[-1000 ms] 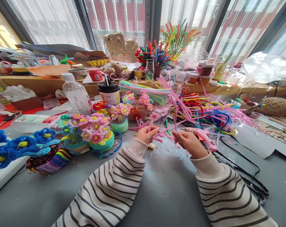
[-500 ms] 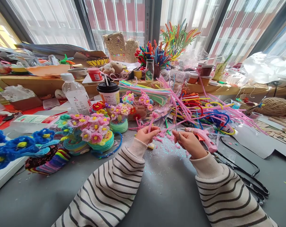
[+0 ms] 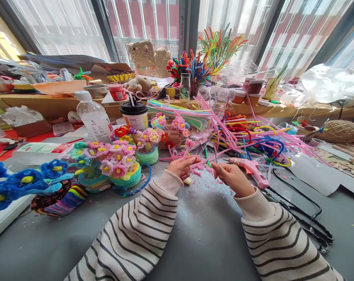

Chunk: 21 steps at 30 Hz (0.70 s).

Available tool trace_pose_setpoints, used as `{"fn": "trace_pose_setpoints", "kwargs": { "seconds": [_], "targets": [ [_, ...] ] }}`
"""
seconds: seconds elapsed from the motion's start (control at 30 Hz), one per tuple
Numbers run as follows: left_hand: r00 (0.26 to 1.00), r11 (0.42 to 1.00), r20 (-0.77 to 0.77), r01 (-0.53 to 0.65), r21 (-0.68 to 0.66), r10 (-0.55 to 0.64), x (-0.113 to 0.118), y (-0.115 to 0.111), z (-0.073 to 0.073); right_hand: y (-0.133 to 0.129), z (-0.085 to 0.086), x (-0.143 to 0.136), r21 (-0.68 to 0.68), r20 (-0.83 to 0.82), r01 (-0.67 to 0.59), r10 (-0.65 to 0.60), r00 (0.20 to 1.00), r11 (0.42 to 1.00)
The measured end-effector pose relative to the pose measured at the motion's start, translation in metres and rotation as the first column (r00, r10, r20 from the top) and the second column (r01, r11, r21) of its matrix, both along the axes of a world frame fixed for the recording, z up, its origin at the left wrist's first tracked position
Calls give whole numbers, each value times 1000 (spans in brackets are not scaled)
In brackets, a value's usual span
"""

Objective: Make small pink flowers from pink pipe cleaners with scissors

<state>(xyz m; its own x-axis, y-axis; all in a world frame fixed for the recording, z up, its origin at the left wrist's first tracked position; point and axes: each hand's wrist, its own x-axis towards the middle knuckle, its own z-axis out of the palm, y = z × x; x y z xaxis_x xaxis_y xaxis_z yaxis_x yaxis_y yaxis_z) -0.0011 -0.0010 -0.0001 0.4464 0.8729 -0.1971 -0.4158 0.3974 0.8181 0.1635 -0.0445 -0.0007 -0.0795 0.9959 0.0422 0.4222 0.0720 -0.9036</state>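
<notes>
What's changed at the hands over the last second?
The right hand, holding a thin metal tool, has edged slightly left, toward the left hand, whose fingertips reach a little further right. Nothing visibly gripped or released; pink stem still held, glue gun unmoved.

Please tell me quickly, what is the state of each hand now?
Left hand: closed, pinching a pink fuzzy stem.
Right hand: closed, holding what looks like small scissors, blades upward.

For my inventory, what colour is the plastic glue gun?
The plastic glue gun is mainly pink, as the head view shows.
</notes>
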Motion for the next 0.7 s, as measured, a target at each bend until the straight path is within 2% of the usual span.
{"fn": "trace_pose_setpoints", "kwargs": {
  "seconds": [0.2, 0.37, 0.53, 0.7],
  "targets": [
    [996, 998, -62, -59, 8, 59, 2, 1, -1, -1, 0, -1, 3, 1, 2, -2, 1000, 1000],
    [994, 998, -104, -11, 59, 18, 3, 1, -4, 0, -3, 0, 11, 4, -5, 5, 1000, 1000],
    [982, 997, -186, -14, 71, 27, 3, 0, -2, 2, -5, 0, 26, 9, 13, -13, 1000, 1000],
    [982, 994, -184, -9, 111, 29, 3, -2, 0, 2, -5, 0, 25, 22, 13, -14, 1000, 1000]
  ]
}}
